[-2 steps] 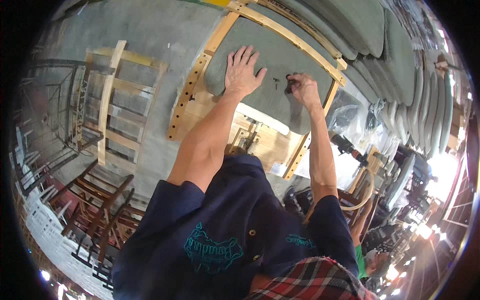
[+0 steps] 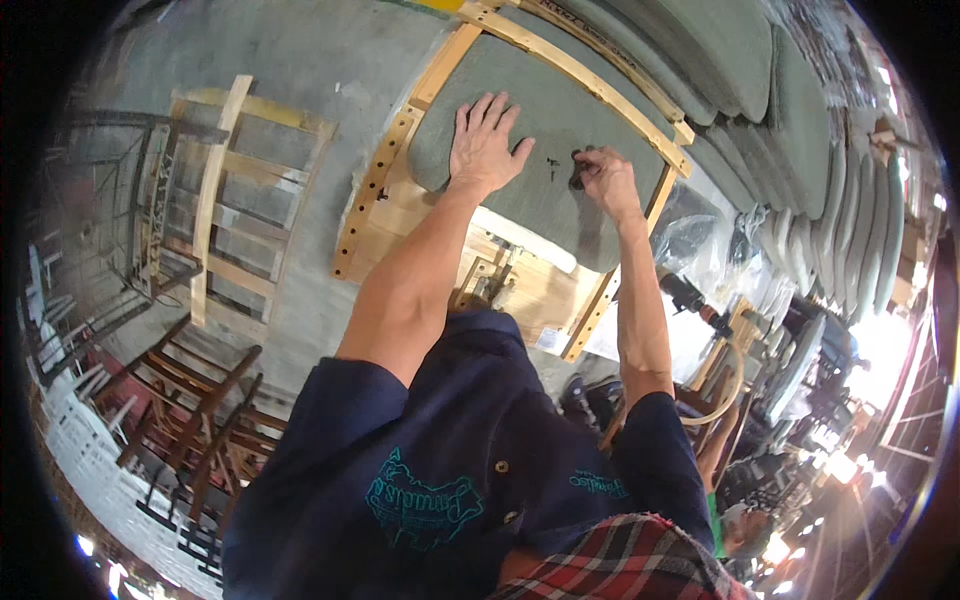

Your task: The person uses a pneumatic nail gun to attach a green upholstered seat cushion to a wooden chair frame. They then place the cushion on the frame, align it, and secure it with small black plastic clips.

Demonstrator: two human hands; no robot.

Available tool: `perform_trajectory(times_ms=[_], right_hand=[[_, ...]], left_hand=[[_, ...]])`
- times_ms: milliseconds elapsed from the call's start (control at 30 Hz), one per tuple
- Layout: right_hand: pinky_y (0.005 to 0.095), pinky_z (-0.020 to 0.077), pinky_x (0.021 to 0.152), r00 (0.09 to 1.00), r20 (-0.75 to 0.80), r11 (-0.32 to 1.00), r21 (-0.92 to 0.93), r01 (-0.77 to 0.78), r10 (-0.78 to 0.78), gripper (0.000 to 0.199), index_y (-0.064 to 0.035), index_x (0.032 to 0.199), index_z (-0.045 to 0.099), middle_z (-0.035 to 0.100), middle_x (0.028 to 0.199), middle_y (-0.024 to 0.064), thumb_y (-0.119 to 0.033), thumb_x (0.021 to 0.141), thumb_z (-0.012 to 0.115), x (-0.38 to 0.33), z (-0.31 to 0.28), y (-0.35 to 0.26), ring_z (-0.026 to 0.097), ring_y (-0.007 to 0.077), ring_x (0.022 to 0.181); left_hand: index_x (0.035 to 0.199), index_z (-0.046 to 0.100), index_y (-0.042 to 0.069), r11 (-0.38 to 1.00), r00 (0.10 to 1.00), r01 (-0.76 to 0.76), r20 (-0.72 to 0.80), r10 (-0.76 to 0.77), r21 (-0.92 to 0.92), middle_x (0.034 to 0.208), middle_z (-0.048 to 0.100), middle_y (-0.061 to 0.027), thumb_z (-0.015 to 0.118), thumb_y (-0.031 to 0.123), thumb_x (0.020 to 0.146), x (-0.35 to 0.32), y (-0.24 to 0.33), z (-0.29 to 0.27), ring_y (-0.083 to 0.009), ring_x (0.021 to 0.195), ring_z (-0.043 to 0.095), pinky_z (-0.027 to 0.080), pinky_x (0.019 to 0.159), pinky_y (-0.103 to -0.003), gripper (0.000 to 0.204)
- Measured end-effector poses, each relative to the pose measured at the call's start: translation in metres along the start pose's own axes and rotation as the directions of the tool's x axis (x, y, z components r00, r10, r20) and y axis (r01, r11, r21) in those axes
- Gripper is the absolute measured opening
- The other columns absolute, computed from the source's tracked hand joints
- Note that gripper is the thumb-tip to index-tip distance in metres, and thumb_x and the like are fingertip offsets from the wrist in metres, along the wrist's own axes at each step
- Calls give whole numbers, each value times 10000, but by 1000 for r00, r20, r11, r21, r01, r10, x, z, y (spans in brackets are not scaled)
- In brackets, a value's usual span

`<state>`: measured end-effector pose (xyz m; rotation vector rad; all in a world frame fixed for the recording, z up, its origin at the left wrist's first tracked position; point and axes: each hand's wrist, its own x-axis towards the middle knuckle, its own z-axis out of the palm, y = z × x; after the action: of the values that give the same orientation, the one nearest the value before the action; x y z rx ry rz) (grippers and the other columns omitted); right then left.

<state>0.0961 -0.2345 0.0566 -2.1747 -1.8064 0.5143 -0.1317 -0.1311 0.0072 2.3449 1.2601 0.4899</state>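
A grey-green padded seat cushion (image 2: 540, 190) lies inside a curved pale wooden frame (image 2: 380, 180) on a workbench. My left hand (image 2: 482, 142) rests flat on the cushion with its fingers spread, holding nothing. My right hand (image 2: 604, 176) is closed around a small dark marker (image 2: 577, 170), its tip touching the cushion next to small dark marks (image 2: 551, 163). Both forearms reach out from my dark blue shirt.
More grey-green cushions (image 2: 780, 110) are stacked at the upper right and along the right side. A pale wooden chair frame (image 2: 225, 190) lies on the grey floor at left, dark wooden chairs (image 2: 200, 410) below it. A dark tool (image 2: 690, 298) sits at the right of the bench.
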Motion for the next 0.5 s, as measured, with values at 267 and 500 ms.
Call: perform_trajectory(times_ms=[267,500], right_hand=[[313,590,720,905,-229,860,457,-227,360,158,41,1015,733,755,864,123,-59,894,721,46,4,19,747,178,771],[357,570,743,842,-476,956,255,-142,252,177,-6,956,751,738,842,131,-153,858,771,87,18,42,727,250,754]], left_hand=[[1407,569,75,1000,996,-29,-83,29,5,1556,442,-113,614,468,941,7,0,0,-288,1460,332,224,1210,-496,612],[1419,557,83,1000,998,-10,-57,10,-6,1571,424,-112,604,470,945,8,0,-1,-289,1478,312,199,1231,-503,613]])
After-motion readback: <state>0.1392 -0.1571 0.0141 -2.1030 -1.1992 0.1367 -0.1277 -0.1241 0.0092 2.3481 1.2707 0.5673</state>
